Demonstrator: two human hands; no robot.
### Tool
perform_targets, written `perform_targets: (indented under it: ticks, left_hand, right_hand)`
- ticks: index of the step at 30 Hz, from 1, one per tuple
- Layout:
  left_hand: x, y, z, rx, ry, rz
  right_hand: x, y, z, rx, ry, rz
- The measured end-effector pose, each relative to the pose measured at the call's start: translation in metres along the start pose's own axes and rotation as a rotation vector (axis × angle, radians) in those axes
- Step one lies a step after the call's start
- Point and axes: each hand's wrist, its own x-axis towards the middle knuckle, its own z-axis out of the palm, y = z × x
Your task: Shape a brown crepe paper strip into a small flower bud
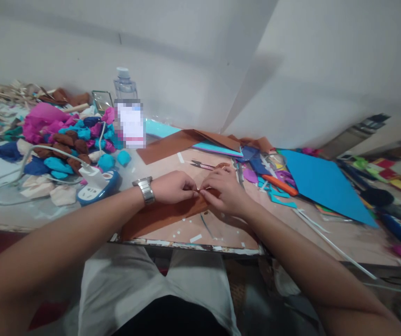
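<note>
A long brown paper strip (158, 215) lies across the near edge of the table (221, 233). My left hand (173, 186), with a metal watch on its wrist, pinches the upper edge of the strip. My right hand (223, 189) meets it fingertip to fingertip, also pinched on the same brown paper. Both hands have their fingers curled tight at the fold. A second brown sheet (172, 144) lies farther back.
A heap of pink, blue and brown crumpled paper balls (71, 140) sits at the left beside a blue power strip (97, 186) with a white plug. A water bottle (125, 86) stands at the back. Scissors (200, 164), an orange cutter (280, 185) and a blue sheet (322, 184) lie to the right.
</note>
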Motion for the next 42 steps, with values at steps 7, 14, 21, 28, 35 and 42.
perform_targets:
  ticks: [7,14,21,28,35,42]
  left_hand:
    - [0.0003,-0.0008,0.0010,-0.067,-0.014,-0.024]
    - [0.0004,-0.0006,-0.0017,-0.122,-0.057,-0.018]
    - [0.0004,0.0036,-0.0052,-0.213,-0.074,-0.032]
    - [0.0006,-0.0001,-0.0030,-0.207,-0.051,-0.032]
    - [0.0018,-0.0003,-0.0051,-0.211,-0.064,-0.027]
    - [0.0029,-0.0046,-0.0047,-0.326,-0.078,-0.101]
  right_hand:
    - [-0.0001,0.0018,0.0005,0.044,-0.005,0.018]
    - [-0.0009,0.0031,0.0014,0.079,0.037,0.007]
    - [-0.0006,0.0028,0.0015,0.087,0.079,-0.011]
    - [-0.0004,0.0031,0.0022,0.078,0.089,-0.007]
    - [0.0002,0.0019,0.0017,0.051,0.097,-0.015]
    - [-0.0004,0.0035,0.0007,0.053,0.105,-0.059]
